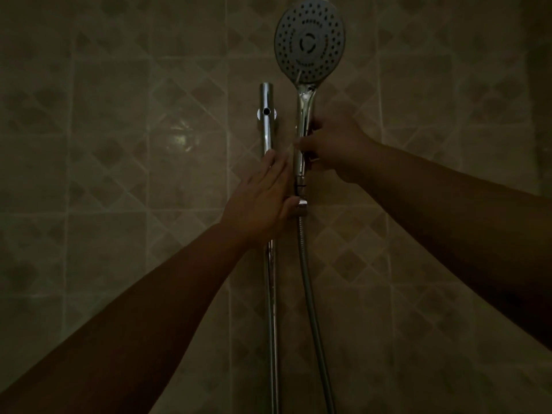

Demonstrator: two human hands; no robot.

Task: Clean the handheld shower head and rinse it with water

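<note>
The shower head [309, 40] sits high on the tiled wall [119, 174], near the top edge of the view. Its shiny handle points straight down into a holder [301, 204], next to the rail [266, 121]. The right hand [334, 147] is curled around the handle, just under the round face. The left hand [263, 198] is flat, fingers together, and rests on the rail and the holder. To come out, the handle likely has to slide straight up, and the right hand is ready for that.

Glossy chrome shower handle [304, 115], rail [265, 115]; ribbed metal hose [310, 309]; glazed tiles [119, 144].
</note>
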